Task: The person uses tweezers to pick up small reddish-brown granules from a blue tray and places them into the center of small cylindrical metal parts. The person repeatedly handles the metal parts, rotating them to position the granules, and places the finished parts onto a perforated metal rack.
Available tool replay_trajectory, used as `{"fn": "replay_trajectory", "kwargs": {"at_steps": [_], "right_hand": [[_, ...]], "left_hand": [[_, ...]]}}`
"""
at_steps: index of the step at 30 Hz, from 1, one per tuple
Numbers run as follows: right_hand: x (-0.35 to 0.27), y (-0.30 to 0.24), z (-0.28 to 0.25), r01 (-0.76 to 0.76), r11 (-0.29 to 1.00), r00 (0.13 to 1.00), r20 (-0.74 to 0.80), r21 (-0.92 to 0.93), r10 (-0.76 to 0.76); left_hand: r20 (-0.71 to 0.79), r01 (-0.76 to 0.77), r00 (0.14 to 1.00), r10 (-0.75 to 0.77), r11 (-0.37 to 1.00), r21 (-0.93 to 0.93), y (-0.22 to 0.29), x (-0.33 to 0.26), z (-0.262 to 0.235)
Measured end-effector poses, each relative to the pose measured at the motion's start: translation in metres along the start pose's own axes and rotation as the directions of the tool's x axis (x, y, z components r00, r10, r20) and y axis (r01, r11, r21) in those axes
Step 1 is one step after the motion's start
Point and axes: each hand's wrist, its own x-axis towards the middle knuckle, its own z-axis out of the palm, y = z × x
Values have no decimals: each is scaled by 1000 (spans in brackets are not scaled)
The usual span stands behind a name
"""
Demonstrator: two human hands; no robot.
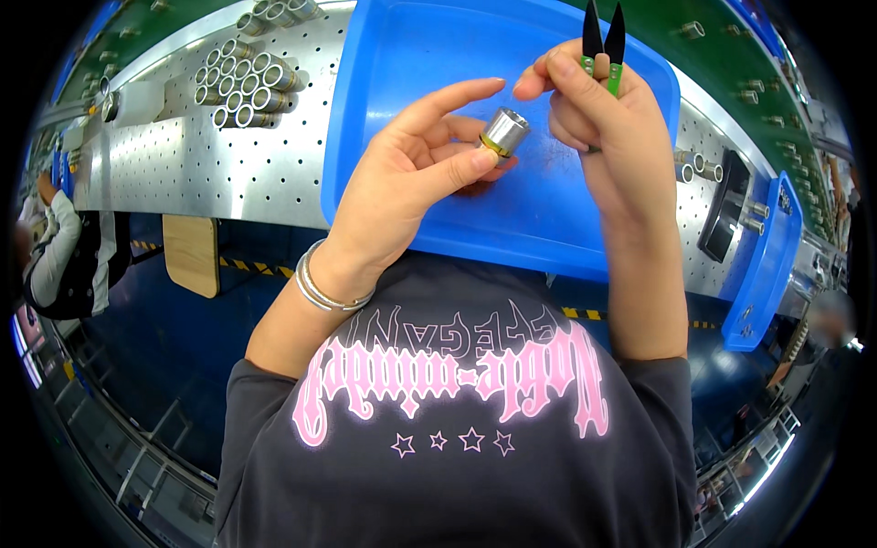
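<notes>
My left hand point(429, 151) grips a short silver metal cylinder point(508, 128) with a yellow ring round its lower end. Its thumb presses near that ring, and the index finger stretches out above, off the part. To the right, my right hand point(603, 119) is closed round small green-handled thread snips point(614, 73). Their two black blades point up and stand apart. Thumb and index finger of that hand are pinched together; whether something thin is between them I cannot make out. Both hands are above a blue plastic tray point(365, 55), with a gap between them.
Left of the tray, several metal cylinders point(242, 82) stand grouped on a perforated metal bench point(174, 183). More cylinders point(699, 164) and a black object point(726, 205) lie to the right, near another blue tray point(763, 265). A wooden stool point(192, 256) and another person point(78, 247) are at left.
</notes>
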Motion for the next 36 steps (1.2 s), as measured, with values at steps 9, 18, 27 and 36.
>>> {"fn": "replay_trajectory", "kwargs": {"at_steps": [9, 18, 27, 36], "right_hand": [[-8, -2, -17, 275, 939, 961, -54, 207, -269], [-11, -9, -8, 430, 903, 866, 277, 10, -416], [-12, -16, 0, 416, 908, 860, 300, 52, -412], [0, -23, 14, 441, 896, 894, 119, -59, -432]], "left_hand": [[-109, -21, 994, 0, 983, -185, 1, 1, -3], [-112, -64, 993, 40, 973, -223, -1, 2, -5], [-132, -110, 987, 95, 988, -112, -4, 2, -6], [-148, -49, 988, 34, 993, -105, -1, 2, -4]]}}
